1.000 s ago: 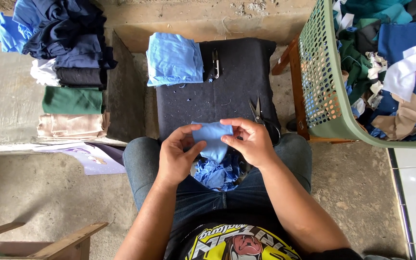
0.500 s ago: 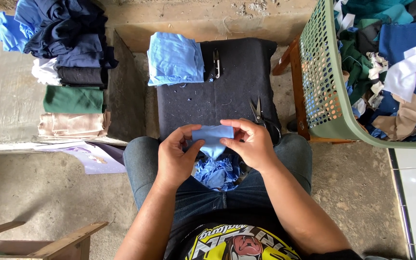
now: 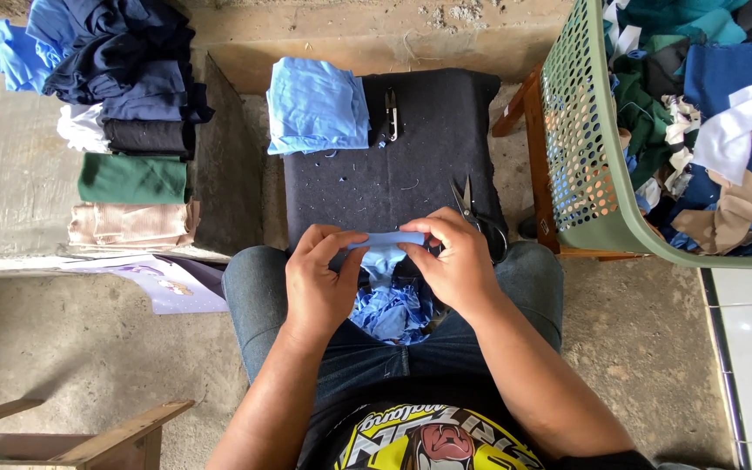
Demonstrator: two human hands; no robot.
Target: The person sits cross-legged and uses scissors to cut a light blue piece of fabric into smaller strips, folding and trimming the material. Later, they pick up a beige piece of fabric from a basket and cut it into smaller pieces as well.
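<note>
Both of your hands are closed on one small light-blue strip of cloth [image 3: 386, 239], stretched flat between them just above your lap: your left hand [image 3: 319, 283] pinches its left end between thumb and fingers, your right hand [image 3: 454, 261] pinches the right end. A short tail of the same cloth hangs from the strip's middle towards the heap of crumpled light-blue fabric scraps [image 3: 391, 312] lying between your thighs.

From the way the piece is held taut and folded over along its length, you look to be in the middle of folding or rolling it. A clean next move would call for keeping both pinches even, so the edge stays straight and the fold does not slip open.

Just beyond your right hand, a pair of steel scissors [image 3: 470, 209] lies on the dark padded bench [image 3: 411, 165], close to your knuckles. Farther up the bench sits a folded light-blue cloth stack [image 3: 315, 106], with a small metal thread snipper [image 3: 389, 113] just beside it.

To your right stands a green perforated plastic laundry basket [image 3: 585, 157] filled with mixed cloth offcuts. To your left, a pile of folded fabrics [image 3: 128, 113] in blue, navy, white, black, green and beige rests on the concrete ledge [image 3: 10, 183].
</note>
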